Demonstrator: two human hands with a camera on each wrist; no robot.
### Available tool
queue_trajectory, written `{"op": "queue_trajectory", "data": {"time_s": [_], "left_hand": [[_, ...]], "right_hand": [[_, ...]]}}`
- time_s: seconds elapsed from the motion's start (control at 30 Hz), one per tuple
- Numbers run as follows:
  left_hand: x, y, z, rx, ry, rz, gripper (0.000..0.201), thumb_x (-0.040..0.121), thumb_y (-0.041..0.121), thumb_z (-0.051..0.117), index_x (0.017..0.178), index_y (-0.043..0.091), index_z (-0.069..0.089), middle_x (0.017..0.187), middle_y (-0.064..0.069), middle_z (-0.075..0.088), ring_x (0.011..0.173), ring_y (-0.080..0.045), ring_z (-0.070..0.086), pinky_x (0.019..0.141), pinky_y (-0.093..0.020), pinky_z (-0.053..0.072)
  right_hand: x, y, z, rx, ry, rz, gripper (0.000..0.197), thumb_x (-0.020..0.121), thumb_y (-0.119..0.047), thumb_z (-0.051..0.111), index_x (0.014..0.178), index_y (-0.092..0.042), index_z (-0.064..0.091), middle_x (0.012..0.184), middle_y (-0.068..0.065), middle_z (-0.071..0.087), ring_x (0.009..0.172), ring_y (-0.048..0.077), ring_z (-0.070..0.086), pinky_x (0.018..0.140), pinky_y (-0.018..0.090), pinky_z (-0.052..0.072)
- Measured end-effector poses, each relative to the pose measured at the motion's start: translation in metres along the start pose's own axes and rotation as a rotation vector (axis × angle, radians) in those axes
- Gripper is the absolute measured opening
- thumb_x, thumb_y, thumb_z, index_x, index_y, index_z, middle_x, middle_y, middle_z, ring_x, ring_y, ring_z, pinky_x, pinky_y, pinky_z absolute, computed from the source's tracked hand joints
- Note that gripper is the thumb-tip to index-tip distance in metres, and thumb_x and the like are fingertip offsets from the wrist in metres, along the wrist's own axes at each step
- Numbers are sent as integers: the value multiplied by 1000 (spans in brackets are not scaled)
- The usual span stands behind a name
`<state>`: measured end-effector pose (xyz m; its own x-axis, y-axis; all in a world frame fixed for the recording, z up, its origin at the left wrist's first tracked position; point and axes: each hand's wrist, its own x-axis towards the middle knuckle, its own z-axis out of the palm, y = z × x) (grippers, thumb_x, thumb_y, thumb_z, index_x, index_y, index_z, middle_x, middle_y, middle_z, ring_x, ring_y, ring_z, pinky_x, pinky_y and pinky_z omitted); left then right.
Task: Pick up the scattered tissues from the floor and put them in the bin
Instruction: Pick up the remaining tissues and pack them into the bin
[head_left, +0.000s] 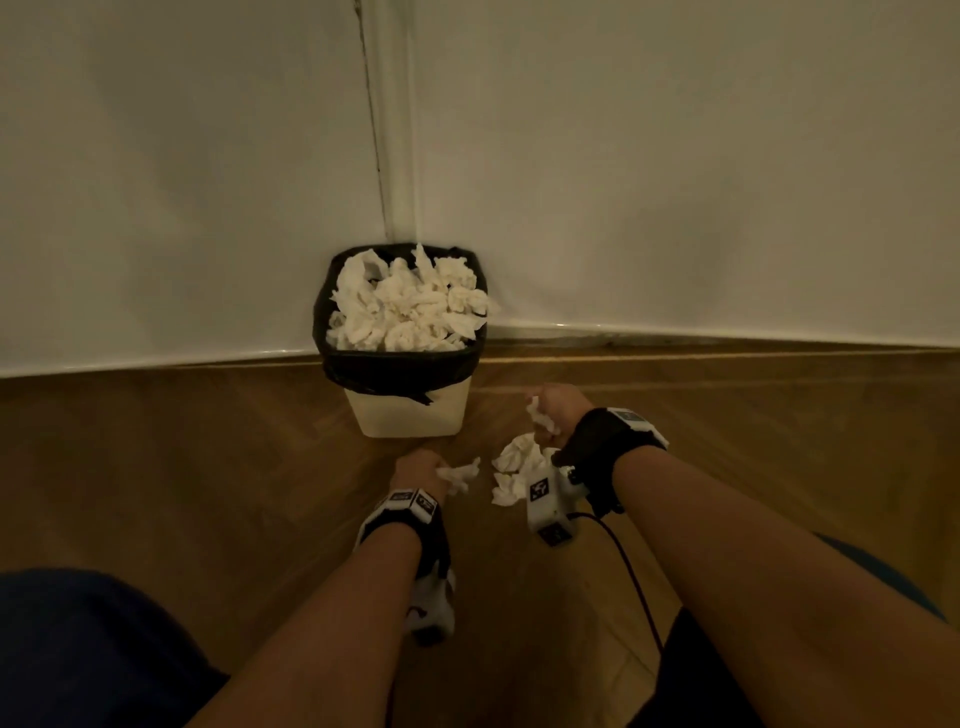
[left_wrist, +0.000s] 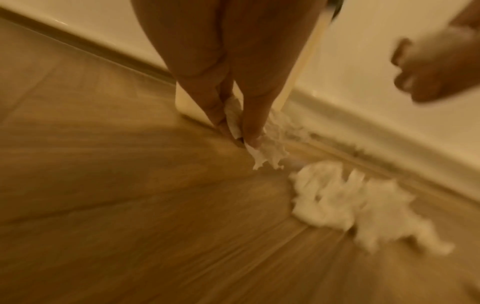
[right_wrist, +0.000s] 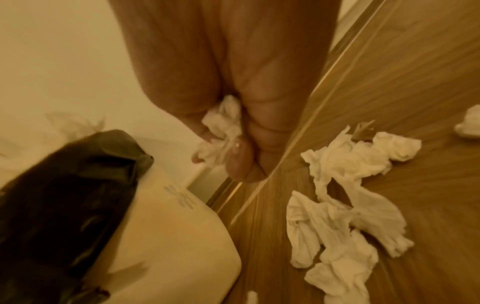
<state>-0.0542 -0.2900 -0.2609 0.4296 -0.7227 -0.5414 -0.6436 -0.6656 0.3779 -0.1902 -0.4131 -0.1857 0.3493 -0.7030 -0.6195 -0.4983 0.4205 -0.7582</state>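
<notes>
A cream bin (head_left: 410, 410) with a black liner (head_left: 395, 371) stands in the wall corner, heaped with crumpled white tissues (head_left: 410, 306). My left hand (head_left: 421, 470) pinches a white tissue (head_left: 460, 475) low over the floor in front of the bin; the same tissue (left_wrist: 235, 121) shows between its fingers (left_wrist: 253, 115). My right hand (head_left: 558, 413) grips another crumpled tissue (head_left: 540, 415) to the right of the bin, also the tissue (right_wrist: 221, 133) in its curled fingers. Loose tissues (head_left: 514, 467) lie on the floor between the hands, seen as a clump (right_wrist: 345, 195) and a blurred pile (left_wrist: 358, 203).
The floor is brown wood laminate (head_left: 208, 467). White walls (head_left: 156, 182) with a skirting board meet behind the bin. A dark cable (head_left: 631, 566) trails from my right wrist device. My knees in dark clothing (head_left: 88, 649) fill the lower corners.
</notes>
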Motion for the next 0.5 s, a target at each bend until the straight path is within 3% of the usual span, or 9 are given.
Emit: {"op": "queue_trajectory", "data": {"time_s": [0.07, 0.1, 0.17, 0.23, 0.3, 0.37, 0.43, 0.5], "left_hand": [[-13, 11, -15, -5, 51, 43, 26, 96, 19, 46, 109, 10, 68, 115, -11, 64, 106, -27, 59, 87, -31, 47], [-19, 18, -24, -6, 76, 70, 28, 97, 19, 45, 113, 10, 65, 118, -12, 63, 109, -28, 58, 90, -33, 46], [-29, 30, -44, -27, 144, 127, 30, 97, 17, 45, 123, 10, 60, 124, -13, 59, 114, -29, 55, 93, -33, 44], [-40, 38, -65, -26, 213, 178, 33, 95, 16, 49, 127, 14, 57, 127, -11, 57, 117, -28, 53, 94, -31, 43], [-53, 44, -87, -29, 265, 222, 29, 94, 17, 51, 121, 18, 63, 121, -9, 62, 112, -27, 56, 93, -31, 44], [-68, 48, -110, -73, 310, 264, 25, 93, 17, 51, 110, 18, 69, 109, -10, 67, 102, -27, 61, 88, -34, 50], [-82, 53, -131, -88, 362, 306, 24, 93, 15, 49, 106, 14, 69, 105, -11, 67, 99, -28, 62, 83, -32, 50], [-95, 59, -152, -145, 399, 315, 25, 93, 9, 48, 109, 9, 67, 105, -13, 67, 95, -28, 65, 81, -31, 53]], "right_hand": [[-12, -6, -3, -2, 20, 6, 14, 94, -13, 40, 90, -10, 53, 80, 1, 43, 69, 17, 45, 69, 32, 47], [-18, -10, -1, 19, 19, 2, 17, 93, -14, 39, 80, -12, 49, 82, 5, 44, 73, 22, 46, 71, 34, 45], [-26, -20, 0, 117, 14, -7, 19, 92, -16, 38, 75, -12, 45, 80, 8, 43, 73, 26, 43, 65, 34, 39], [-38, -31, 2, 176, 18, -30, 16, 93, -15, 39, 79, -12, 45, 78, 7, 40, 69, 23, 41, 65, 34, 39], [-52, -44, -1, 10, 45, -92, 15, 95, -9, 41, 88, -8, 54, 92, 11, 52, 82, 23, 52, 85, 35, 43], [-64, -57, -4, -333, 76, -193, 27, 96, -9, 45, 118, 0, 57, 124, 16, 56, 117, 28, 52, 104, 31, 35], [-76, -73, -5, -307, 98, -221, 40, 96, -6, 44, 135, -2, 45, 140, 16, 45, 131, 31, 42, 108, 31, 33], [-83, -86, -9, -348, 148, -254, 46, 94, -3, 48, 139, -5, 40, 144, 15, 41, 131, 32, 41, 108, 34, 36]]}}
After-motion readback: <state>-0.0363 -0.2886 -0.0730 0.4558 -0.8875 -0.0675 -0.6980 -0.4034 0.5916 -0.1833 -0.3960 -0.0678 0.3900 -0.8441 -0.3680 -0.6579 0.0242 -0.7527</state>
